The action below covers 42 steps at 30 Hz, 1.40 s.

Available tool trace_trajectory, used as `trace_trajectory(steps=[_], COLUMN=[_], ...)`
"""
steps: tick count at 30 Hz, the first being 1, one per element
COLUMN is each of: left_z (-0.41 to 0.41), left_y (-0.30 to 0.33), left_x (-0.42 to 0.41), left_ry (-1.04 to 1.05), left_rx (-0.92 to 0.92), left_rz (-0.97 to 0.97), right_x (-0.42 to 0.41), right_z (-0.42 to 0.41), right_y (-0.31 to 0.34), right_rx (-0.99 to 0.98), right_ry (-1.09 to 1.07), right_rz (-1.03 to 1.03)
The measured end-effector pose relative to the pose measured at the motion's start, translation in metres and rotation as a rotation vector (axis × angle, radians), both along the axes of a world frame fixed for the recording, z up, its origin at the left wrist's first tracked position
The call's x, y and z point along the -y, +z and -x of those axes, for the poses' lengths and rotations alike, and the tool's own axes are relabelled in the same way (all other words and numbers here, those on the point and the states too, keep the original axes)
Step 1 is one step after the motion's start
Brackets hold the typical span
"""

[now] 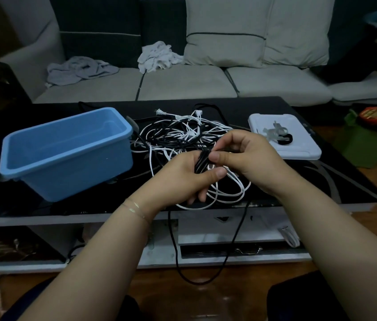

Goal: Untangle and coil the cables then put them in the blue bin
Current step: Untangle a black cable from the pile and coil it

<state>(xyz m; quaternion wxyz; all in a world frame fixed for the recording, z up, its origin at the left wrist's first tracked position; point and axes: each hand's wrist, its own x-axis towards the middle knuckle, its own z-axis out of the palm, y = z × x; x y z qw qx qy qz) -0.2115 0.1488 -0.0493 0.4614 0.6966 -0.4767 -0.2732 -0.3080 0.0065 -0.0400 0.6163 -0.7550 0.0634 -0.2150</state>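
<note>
Cables (180, 135) lie tangled at twelve o'clock of both hands. Left hand (183, 179) grips black loops (202, 161); right hand (250, 158) pinches them. Bin (67, 167) sits at nine o'clock.

My left hand (184, 179) and right hand (247, 158) meet above the near middle of the coffee table (336, 181), both gripping one bundled cable (202, 162) between them. Just beyond them the tangled cables (178, 135) lie on the table. The bin (67, 151) sits to their left, the lid (298, 144) to their right with small clips (275, 133) on it. One loop (183, 262) hangs off the near edge. The sofa (206, 84) stands behind the table, crumpled cloths (157, 56) on its seat.
</note>
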Motion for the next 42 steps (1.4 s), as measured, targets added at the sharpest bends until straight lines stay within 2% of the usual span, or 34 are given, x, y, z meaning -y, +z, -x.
trace_trajectory(steps=[2, 7, 10, 13, 18, 22, 26, 28, 31, 34, 37, 42], left_z=[0.001, 0.001, 0.003, 0.008, 0.007, 0.003, -0.003, -0.008, -0.016, -0.019, -0.016, -0.013], left_y=[0.0, 0.002, 0.004, 0.006, 0.008, 0.008, 0.012, 0.013, 0.013, 0.01, 0.007, 0.006], left_x=[-0.001, -0.003, -0.004, -0.002, 0.002, 0.0, -0.003, -0.004, -0.005, -0.004, -0.003, -0.002], left_ry=[-0.011, -0.075, -0.126, -0.139, -0.109, -0.012, 0.052, 0.109, 0.237, 0.38, 0.429, 0.466], left_rx=[-0.013, -0.097, -0.206, -0.345, -0.676, -0.765, -0.86, -0.863, -0.823, -0.598, -0.378, -0.159], left_rz=[0.01, 0.079, 0.159, 0.235, 0.343, 0.43, 0.539, 0.587, 0.635, 0.594, 0.537, 0.444], right_x=[0.002, 0.018, 0.026, 0.022, 0.006, -0.021, -0.045, -0.056, -0.069, -0.067, -0.063, -0.057], right_z=[-0.001, 0.005, 0.004, -0.002, -0.013, -0.02, -0.023, -0.022, -0.02, -0.016, -0.013, -0.013], right_y=[-0.002, 0.0, -0.004, -0.01, -0.019, -0.029, -0.032, -0.036, -0.044, -0.042, -0.037, -0.032], right_rx=[0.006, -0.056, -0.025, -0.016, -0.031, -0.073, -0.117, -0.166, -0.232, -0.269, -0.287, -0.291], right_ry=[-0.006, 0.06, 0.044, -0.008, -0.071, -0.068, 0.023, 0.088, 0.14, 0.126, 0.077, 0.041], right_rz=[0.031, -0.088, -0.196, -0.206, -0.111, -0.044, -0.162, -0.111, 0.086, 0.346, 0.511, 0.732])
